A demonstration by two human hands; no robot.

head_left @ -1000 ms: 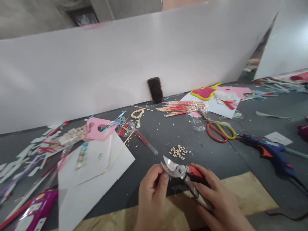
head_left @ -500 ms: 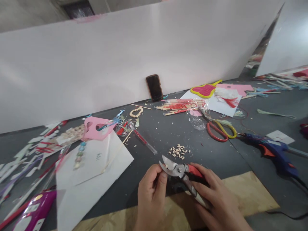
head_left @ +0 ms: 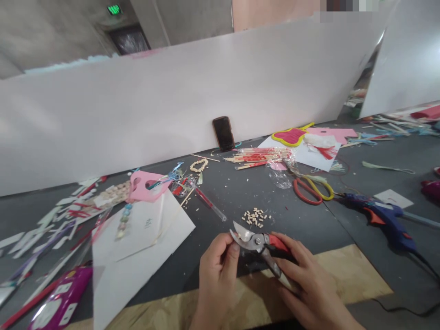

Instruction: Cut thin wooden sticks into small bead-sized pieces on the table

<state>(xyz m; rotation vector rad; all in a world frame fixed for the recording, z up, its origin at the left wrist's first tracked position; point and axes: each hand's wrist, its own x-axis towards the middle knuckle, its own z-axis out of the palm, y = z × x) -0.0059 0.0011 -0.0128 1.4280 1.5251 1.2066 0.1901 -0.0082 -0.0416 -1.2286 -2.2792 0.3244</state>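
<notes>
My right hand [head_left: 304, 277] is wrapped around the handles of pruning shears [head_left: 258, 241], which have a red grip and parted metal blades pointing left. Close to the blade tips, my left hand [head_left: 218, 268] pinches with thumb and forefinger. A tiny pale bit shows between the blades at those fingertips, but what the fingers hold is mostly hidden. Just beyond the shears lies a small heap of short, pale cut pieces [head_left: 255, 216] on the dark table [head_left: 213, 192]. Left of the heap is a narrow clear tube with red inside [head_left: 208, 202].
A phone [head_left: 223, 133] leans against the white partition [head_left: 154, 101]. Red-and-yellow-handled scissors [head_left: 307, 191] and a blue glue gun [head_left: 385, 217] lie to the right. Wrapped sticks [head_left: 259, 156] are at the back. White sheets [head_left: 137, 275] and a purple device [head_left: 60, 300] occupy the left.
The camera view has tipped upward, so more wall shows above the partition. Both hands and the shears keep nearly the same position and grip.
</notes>
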